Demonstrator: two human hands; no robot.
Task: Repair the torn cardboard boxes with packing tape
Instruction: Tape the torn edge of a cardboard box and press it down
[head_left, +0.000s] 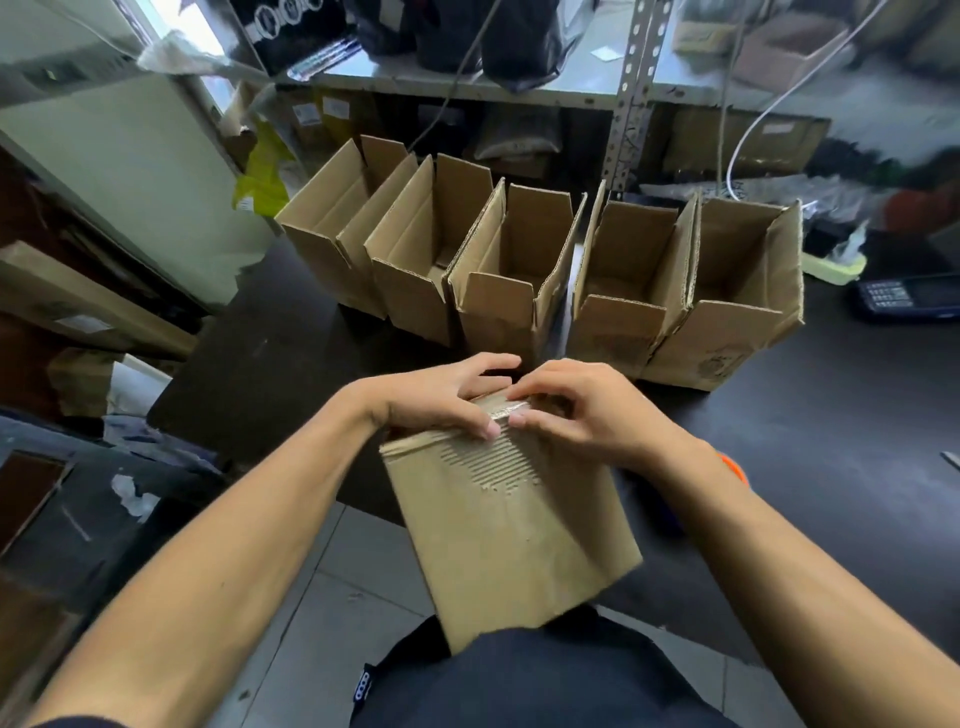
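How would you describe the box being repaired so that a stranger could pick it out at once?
On the dark table stands a row of open boxes. Nearer the person, a flattened box leans off the table's edge. Unlike the others, it is held by the left hand and right hand, with clear tape under the fingers.

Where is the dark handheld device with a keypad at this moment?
In the head view, the dark handheld keypad device lies at the far right edge on the dark tabletop, just right of the rightmost open brown cardboard box in the row.
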